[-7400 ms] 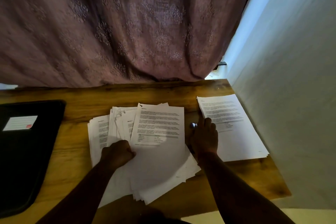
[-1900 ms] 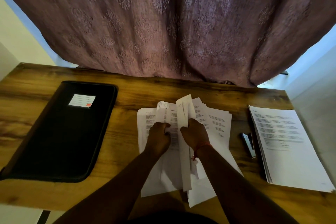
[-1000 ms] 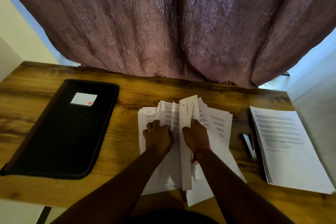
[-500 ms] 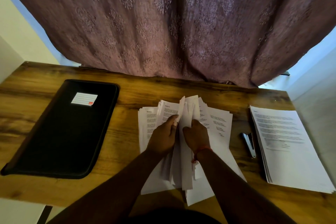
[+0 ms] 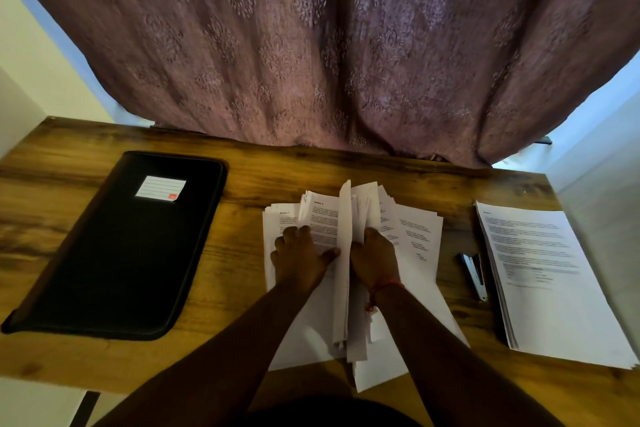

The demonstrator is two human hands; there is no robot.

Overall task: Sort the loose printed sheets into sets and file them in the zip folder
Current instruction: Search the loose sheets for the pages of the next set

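A fanned pile of loose printed sheets [image 5: 415,239] lies on the wooden table [image 5: 228,274] in front of me. Several sheets [image 5: 344,225] stand on edge in the middle of the pile, between my hands. My left hand [image 5: 299,258] lies flat on the left part of the pile, thumb against the upright sheets. My right hand [image 5: 374,256] has its fingers tucked into the lifted sheets and holds them up. The black zip folder [image 5: 121,253] lies closed at the left, a white label [image 5: 160,188] on its cover. A neat stack of printed sheets [image 5: 554,288] lies at the right.
A small stapler [image 5: 474,270] lies between the loose pile and the right stack. A mauve patterned curtain [image 5: 311,45] hangs along the table's far edge. A pale wall [image 5: 606,191] borders the right end of the table.
My left hand let go of the sheet edge it pinched half a second ago and now lies flat on the left part of the pile. My right hand keeps its hold.
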